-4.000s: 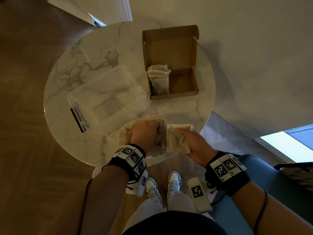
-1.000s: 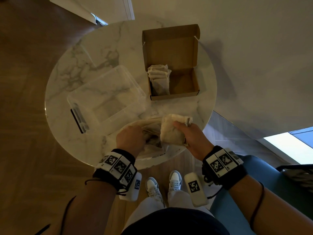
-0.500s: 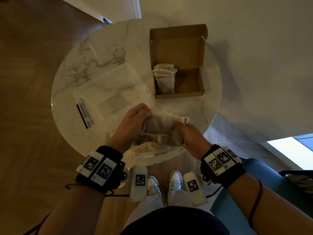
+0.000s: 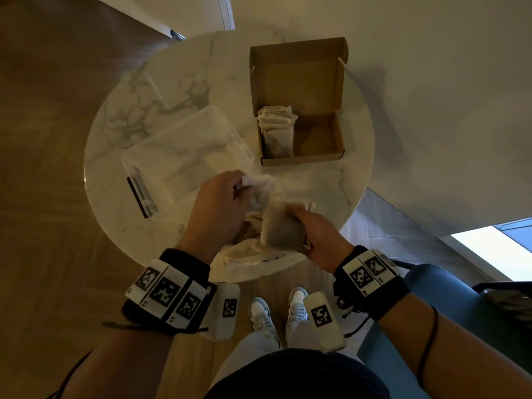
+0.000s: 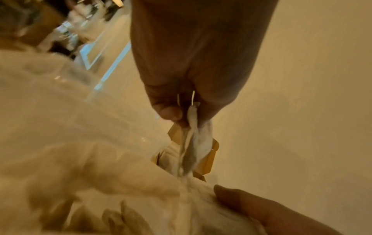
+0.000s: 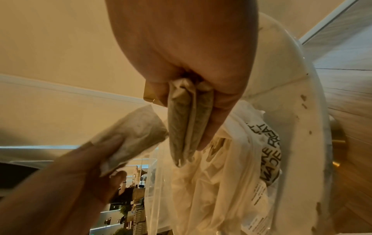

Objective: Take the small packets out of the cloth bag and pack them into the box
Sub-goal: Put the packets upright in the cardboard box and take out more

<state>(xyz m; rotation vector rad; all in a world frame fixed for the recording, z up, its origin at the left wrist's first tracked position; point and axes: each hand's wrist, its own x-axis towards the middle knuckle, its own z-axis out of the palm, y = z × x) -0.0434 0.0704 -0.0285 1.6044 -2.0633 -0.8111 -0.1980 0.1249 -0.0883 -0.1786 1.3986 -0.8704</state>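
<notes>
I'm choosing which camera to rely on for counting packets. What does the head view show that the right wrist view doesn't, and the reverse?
Only the head view shows the open cardboard box with a row of packets standing along its left side and free room to their right, and the whole marble table.

Only the right wrist view shows that the right hand pinches two packets side by side, and the print on the cloth bag.

Both show the left hand gripping a packet above the bag, beside the clear plastic tub.

Round marble table (image 4: 178, 82) carries cardboard box (image 4: 302, 156), clear tub (image 4: 184, 145), cloth bag (image 4: 247, 254)
</notes>
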